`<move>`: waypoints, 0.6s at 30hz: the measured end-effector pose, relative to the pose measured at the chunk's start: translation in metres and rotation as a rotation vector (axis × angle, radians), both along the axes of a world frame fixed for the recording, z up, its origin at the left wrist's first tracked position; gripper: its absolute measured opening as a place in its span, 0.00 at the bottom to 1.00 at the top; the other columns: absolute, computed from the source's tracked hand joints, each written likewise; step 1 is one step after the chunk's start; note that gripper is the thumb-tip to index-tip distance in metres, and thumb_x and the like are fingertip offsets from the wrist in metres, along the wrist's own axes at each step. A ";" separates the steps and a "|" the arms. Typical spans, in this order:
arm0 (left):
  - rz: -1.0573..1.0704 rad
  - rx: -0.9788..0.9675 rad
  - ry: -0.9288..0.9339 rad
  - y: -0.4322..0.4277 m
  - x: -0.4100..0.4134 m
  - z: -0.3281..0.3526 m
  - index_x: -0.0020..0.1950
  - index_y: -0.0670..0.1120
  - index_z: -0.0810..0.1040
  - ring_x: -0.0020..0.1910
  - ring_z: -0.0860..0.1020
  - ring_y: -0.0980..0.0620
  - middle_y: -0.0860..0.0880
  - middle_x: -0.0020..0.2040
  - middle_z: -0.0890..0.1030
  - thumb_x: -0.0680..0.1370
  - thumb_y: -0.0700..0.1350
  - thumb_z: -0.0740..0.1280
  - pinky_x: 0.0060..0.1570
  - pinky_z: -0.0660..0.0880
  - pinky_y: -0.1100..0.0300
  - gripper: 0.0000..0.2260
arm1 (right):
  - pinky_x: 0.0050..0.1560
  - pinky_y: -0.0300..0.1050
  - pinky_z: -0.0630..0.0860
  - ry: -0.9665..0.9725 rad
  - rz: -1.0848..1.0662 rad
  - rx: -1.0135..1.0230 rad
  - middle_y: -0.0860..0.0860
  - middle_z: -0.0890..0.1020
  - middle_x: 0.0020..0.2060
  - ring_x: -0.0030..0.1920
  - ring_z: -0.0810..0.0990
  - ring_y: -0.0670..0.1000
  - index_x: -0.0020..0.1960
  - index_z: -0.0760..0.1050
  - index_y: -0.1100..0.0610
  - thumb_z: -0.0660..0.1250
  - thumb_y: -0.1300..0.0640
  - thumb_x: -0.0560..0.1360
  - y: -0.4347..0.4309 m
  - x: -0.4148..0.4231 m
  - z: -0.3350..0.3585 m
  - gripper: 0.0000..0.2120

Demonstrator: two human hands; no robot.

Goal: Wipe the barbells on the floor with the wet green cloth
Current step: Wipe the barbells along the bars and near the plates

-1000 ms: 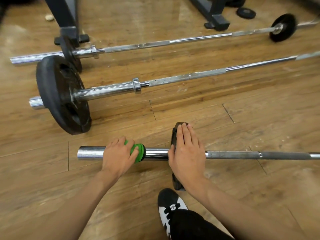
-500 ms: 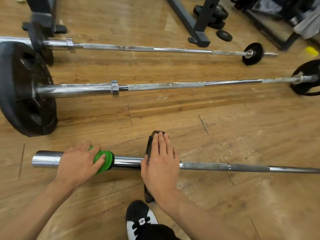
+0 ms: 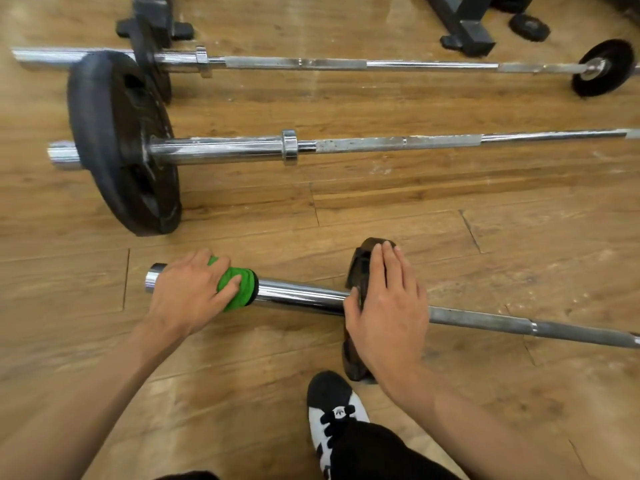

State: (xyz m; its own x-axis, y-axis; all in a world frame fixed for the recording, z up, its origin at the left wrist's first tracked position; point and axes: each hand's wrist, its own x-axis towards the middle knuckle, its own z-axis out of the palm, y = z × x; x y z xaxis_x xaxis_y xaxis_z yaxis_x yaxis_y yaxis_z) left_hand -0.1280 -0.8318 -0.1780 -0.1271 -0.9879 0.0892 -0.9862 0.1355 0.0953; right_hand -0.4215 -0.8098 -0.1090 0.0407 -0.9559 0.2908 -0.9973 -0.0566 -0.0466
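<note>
The green cloth is gripped by the left hand, whose fingers are curled over it so that it is wrapped round the chrome sleeve of the nearest barbell, close to the sleeve's free end. The right hand is laid flat, fingers straight and pressed together, on the rim of a small black plate standing on that same bar, the thumb touching the sleeve. The bar is thereby steadied against rolling on the wooden floor. For the stroke to be done well, the cloth should be wrapped fully round the sleeve and drawn along its whole length with a slight twist, while the plate is pressed down firmly. Two more barbells lie farther off on the floor, roughly parallel: the middle barbell, bearing a large black plate, and the far barbell. Whether these have been wiped cannot be told.
</note>
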 end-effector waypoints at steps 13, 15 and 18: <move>-0.121 0.069 0.001 0.001 -0.031 0.000 0.52 0.46 0.78 0.44 0.79 0.38 0.41 0.47 0.77 0.82 0.61 0.53 0.41 0.75 0.48 0.22 | 0.75 0.60 0.66 0.012 -0.002 0.034 0.61 0.72 0.75 0.78 0.68 0.59 0.78 0.67 0.65 0.67 0.51 0.78 0.003 0.006 0.005 0.33; -0.027 0.113 0.005 -0.001 -0.005 0.002 0.48 0.45 0.78 0.42 0.79 0.37 0.41 0.43 0.76 0.81 0.62 0.53 0.37 0.75 0.48 0.23 | 0.79 0.61 0.61 0.036 0.011 0.054 0.61 0.72 0.75 0.78 0.66 0.59 0.78 0.67 0.65 0.65 0.49 0.78 0.002 0.006 0.005 0.33; 0.051 0.159 0.028 -0.006 0.002 0.003 0.47 0.45 0.79 0.43 0.78 0.37 0.41 0.42 0.76 0.79 0.63 0.51 0.38 0.76 0.48 0.26 | 0.77 0.60 0.64 0.060 0.052 0.095 0.61 0.77 0.69 0.72 0.72 0.61 0.71 0.72 0.66 0.68 0.49 0.75 -0.008 -0.002 0.011 0.31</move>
State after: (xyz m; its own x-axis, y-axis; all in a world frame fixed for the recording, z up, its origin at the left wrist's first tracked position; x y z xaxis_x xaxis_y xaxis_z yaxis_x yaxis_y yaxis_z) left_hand -0.1257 -0.8378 -0.1751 -0.0764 -0.9949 -0.0657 -0.9880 0.0667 0.1392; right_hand -0.4231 -0.8182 -0.0981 0.1056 -0.9752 0.1947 -0.9943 -0.1066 0.0052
